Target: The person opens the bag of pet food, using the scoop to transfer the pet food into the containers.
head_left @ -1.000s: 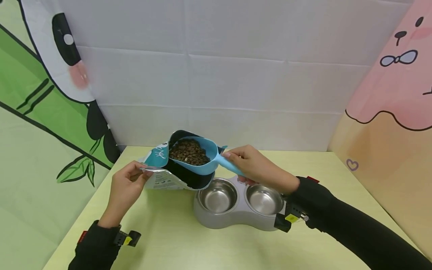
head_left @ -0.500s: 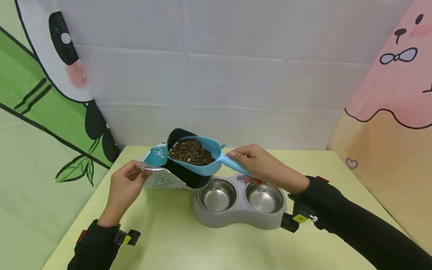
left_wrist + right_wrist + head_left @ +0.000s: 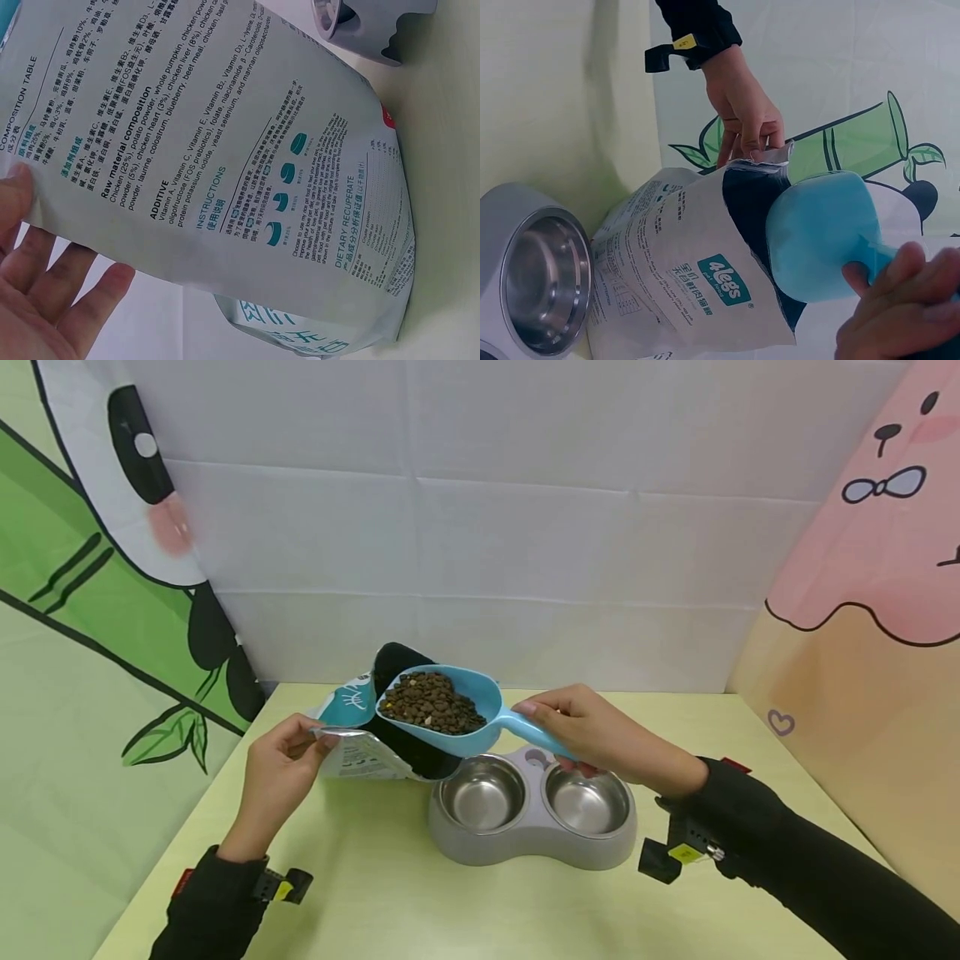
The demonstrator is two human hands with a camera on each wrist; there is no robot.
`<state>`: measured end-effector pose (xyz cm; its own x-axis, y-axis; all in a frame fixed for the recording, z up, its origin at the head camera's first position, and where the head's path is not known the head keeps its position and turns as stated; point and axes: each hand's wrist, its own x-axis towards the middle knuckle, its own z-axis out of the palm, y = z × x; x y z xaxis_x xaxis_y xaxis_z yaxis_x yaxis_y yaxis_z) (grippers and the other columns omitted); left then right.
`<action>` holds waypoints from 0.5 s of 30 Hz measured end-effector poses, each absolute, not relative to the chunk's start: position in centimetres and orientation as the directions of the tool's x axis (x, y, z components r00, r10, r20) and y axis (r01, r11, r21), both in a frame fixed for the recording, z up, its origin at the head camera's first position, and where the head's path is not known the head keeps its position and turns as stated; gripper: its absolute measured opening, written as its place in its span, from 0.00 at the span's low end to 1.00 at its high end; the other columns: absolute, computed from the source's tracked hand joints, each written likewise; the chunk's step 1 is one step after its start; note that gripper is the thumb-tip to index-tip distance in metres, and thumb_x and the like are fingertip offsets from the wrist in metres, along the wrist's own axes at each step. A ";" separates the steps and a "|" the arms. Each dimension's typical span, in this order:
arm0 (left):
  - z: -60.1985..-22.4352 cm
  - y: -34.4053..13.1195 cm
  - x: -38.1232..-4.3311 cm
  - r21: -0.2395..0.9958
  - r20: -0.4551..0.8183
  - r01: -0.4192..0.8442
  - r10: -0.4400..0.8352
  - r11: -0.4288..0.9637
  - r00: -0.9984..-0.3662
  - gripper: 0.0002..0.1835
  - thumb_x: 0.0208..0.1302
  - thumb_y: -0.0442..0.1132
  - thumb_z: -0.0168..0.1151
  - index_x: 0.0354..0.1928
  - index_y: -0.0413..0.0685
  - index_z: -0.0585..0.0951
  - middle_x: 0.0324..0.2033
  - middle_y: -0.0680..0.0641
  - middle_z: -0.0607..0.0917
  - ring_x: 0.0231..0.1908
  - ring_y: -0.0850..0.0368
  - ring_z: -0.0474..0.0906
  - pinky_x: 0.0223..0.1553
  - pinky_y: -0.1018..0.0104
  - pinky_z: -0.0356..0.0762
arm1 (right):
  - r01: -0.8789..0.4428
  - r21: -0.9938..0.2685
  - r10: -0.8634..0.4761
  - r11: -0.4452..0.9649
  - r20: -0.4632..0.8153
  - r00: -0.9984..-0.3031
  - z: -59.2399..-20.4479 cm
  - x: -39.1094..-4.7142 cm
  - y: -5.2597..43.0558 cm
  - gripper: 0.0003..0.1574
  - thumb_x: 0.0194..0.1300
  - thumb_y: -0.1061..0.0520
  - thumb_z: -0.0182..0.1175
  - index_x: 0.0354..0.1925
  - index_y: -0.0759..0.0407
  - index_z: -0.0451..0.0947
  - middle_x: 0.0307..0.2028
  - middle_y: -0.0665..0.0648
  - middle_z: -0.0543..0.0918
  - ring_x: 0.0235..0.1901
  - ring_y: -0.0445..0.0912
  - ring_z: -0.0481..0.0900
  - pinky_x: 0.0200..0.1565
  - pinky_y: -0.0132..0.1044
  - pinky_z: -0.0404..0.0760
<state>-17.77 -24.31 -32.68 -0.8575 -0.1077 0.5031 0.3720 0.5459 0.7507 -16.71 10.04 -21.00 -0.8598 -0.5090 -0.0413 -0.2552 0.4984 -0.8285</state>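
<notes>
My left hand (image 3: 283, 777) pinches the rim of a pet food bag (image 3: 366, 758), whose dark mouth gapes toward the right. Printed text covers the bag's side (image 3: 225, 150) in the left wrist view. In my right hand (image 3: 581, 727) is the handle of a light blue scoop (image 3: 465, 743), heaped with brown kibble (image 3: 431, 702). The scoop's front overlaps the bag's mouth. From the right wrist view, the scoop's underside (image 3: 821, 240) shows beside the bag's opening, with my right hand (image 3: 900, 307) at its handle.
A grey double pet bowl (image 3: 517, 852) with two steel basins stands on the pale yellow table (image 3: 390, 893), below and right of the bag. A white cloth wall (image 3: 480, 527) rises behind the table. Printed panels flank it, the pink one (image 3: 862, 560) at right.
My right hand has moved right, drawing the kibble-filled scoop partly out of the bag's mouth. The left hand and the bag have barely moved.
</notes>
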 end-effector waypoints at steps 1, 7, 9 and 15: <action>-32.7 -24.3 -17.8 0.750 0.505 0.374 -0.107 0.546 -0.857 0.05 0.57 0.35 0.61 0.33 0.44 0.76 0.33 0.46 0.83 0.35 0.68 0.77 0.36 0.81 0.70 | -0.251 -0.830 -0.507 0.498 -0.044 -0.861 -20.9 -16.7 10.2 0.16 0.67 0.41 0.47 0.40 0.46 0.76 0.13 0.57 0.66 0.10 0.46 0.60 0.13 0.32 0.59; -32.8 -24.2 -17.9 0.738 0.519 0.383 -0.103 0.556 -0.849 0.04 0.56 0.34 0.62 0.33 0.44 0.77 0.33 0.46 0.83 0.34 0.68 0.76 0.37 0.81 0.70 | -0.207 -0.834 -0.479 0.511 -0.076 -0.875 -20.3 -16.5 10.8 0.16 0.66 0.41 0.48 0.41 0.46 0.77 0.14 0.57 0.66 0.11 0.46 0.61 0.12 0.32 0.59; -32.8 -24.2 -17.9 0.732 0.523 0.383 -0.105 0.563 -0.845 0.04 0.56 0.34 0.62 0.33 0.44 0.76 0.33 0.46 0.83 0.34 0.68 0.76 0.38 0.81 0.69 | -0.200 -0.834 -0.475 0.514 -0.083 -0.876 -20.1 -16.4 11.0 0.16 0.66 0.41 0.48 0.40 0.47 0.77 0.15 0.57 0.66 0.12 0.46 0.61 0.12 0.32 0.59; -32.9 -24.1 -17.8 0.722 0.536 0.391 -0.104 0.571 -0.838 0.05 0.55 0.34 0.62 0.33 0.43 0.77 0.33 0.46 0.83 0.35 0.68 0.76 0.38 0.82 0.69 | -0.200 -0.824 -0.463 0.531 -0.084 -0.882 -19.9 -16.4 11.8 0.17 0.65 0.40 0.48 0.39 0.48 0.76 0.17 0.58 0.67 0.12 0.46 0.63 0.12 0.32 0.60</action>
